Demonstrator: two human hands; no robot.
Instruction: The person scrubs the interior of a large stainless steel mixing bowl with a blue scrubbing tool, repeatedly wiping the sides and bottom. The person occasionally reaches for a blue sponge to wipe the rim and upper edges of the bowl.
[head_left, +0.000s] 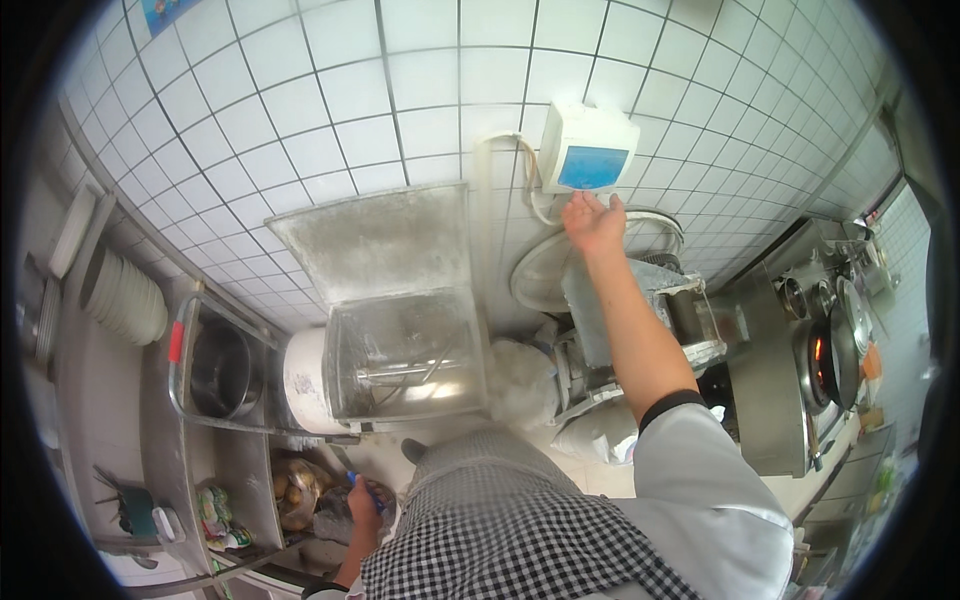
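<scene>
My right hand (595, 217) is raised palm up, fingers apart and empty, at the lower edge of a white switch box (592, 142) with a blue cover on the tiled wall. Low at the left, my left hand (363, 501) is closed around a blue handle (353, 477); what the handle belongs to is unclear. Near that hand are a dark plastic bag (332, 517) and a clear bag of round food items (298, 487). Before me stands a metal dough mixer (409, 360), its lid (375, 232) raised against the wall and a metal bar inside its tub.
A floury machine (600, 315) stands at right, with a round lid (536, 274) behind it. Farther right, flames show under a wok (844, 360) on a metal stove. At left are a cart with a dark pot (223, 371), stacked bowls (124, 296) and metal shelves (169, 450).
</scene>
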